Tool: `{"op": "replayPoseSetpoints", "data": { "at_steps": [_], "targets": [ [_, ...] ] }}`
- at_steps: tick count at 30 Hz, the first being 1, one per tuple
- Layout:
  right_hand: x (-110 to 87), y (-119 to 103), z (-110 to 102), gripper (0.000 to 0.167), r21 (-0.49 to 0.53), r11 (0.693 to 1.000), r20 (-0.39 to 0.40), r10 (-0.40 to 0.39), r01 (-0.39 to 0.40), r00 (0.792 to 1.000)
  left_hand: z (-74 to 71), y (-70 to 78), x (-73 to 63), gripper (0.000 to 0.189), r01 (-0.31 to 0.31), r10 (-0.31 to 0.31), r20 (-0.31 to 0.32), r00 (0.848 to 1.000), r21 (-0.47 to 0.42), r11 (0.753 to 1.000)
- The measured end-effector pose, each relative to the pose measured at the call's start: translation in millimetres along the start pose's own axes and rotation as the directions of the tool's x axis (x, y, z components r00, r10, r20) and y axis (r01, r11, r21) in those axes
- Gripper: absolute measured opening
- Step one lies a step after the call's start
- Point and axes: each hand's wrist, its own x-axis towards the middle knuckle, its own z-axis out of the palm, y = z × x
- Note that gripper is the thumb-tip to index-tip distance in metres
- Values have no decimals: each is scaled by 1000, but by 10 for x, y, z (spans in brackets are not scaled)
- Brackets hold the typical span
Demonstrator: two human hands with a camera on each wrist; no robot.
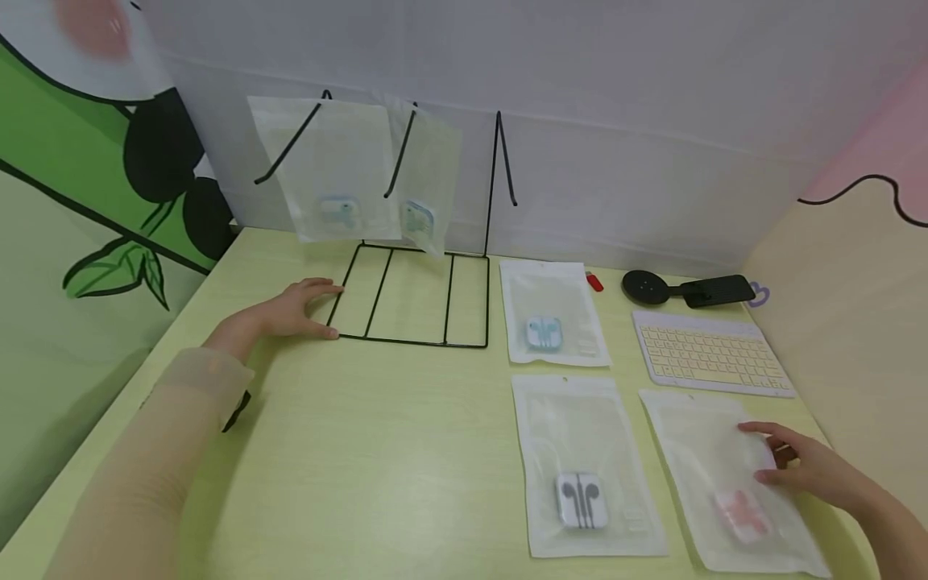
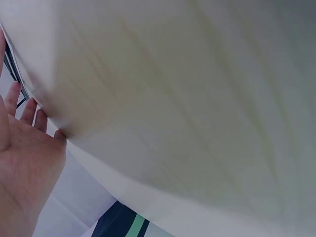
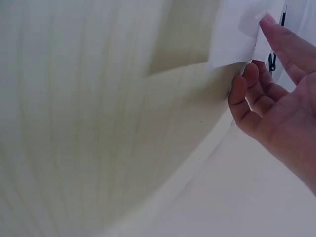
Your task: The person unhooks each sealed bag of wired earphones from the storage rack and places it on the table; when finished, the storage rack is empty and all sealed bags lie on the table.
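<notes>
My left hand (image 1: 293, 310) rests at the left side of a black wire display rack (image 1: 406, 341), its thumb by the front corner and its fingertips at the side bar. Two frosted zip bags hang on the rack's hooks: one bag (image 1: 333, 161) with a pale blue earphone case, another bag (image 1: 435, 161) turned sideways. My right hand (image 1: 812, 467) touches the right part of a frosted bag (image 1: 696, 459) holding a pink-and-white earphone case (image 1: 744, 515). Its thumb and index finger are spread apart on the bag; the other fingers bend, as the right wrist view shows.
Two more bags lie on the table: one bag (image 1: 565, 427) with grey-and-white earphones, one bag (image 1: 544, 290) with a blue case. Behind on the right are a white keyboard (image 1: 710, 354), a black phone-stand-like object (image 1: 718, 291) and a small red item (image 1: 594, 282). A bare hook (image 1: 506, 161) sticks out at right.
</notes>
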Motion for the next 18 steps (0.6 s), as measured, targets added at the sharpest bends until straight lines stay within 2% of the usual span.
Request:
{"op": "replayPoseSetpoints", "data": {
  "at_steps": [4,8,14,18],
  "targets": [
    [31,14,-14,56,1,1000,41,8,-8,999,13,-6,0,91,-13,13,-4,1000,-3,1000],
    [26,-32,-49,54,-41,999,16,18,-17,1000,20,-21,2,92,-15,15,-11,1000,3,1000],
    [-5,-233,-150,56,-161,983,-71,75,-86,995,13,-20,0,92,-3,3,-3,1000,3,1000],
    [26,-421,-224,55,-199,978,-149,37,-66,988,9,-10,1,90,-4,4,-4,1000,-1,1000]
  ]
}}
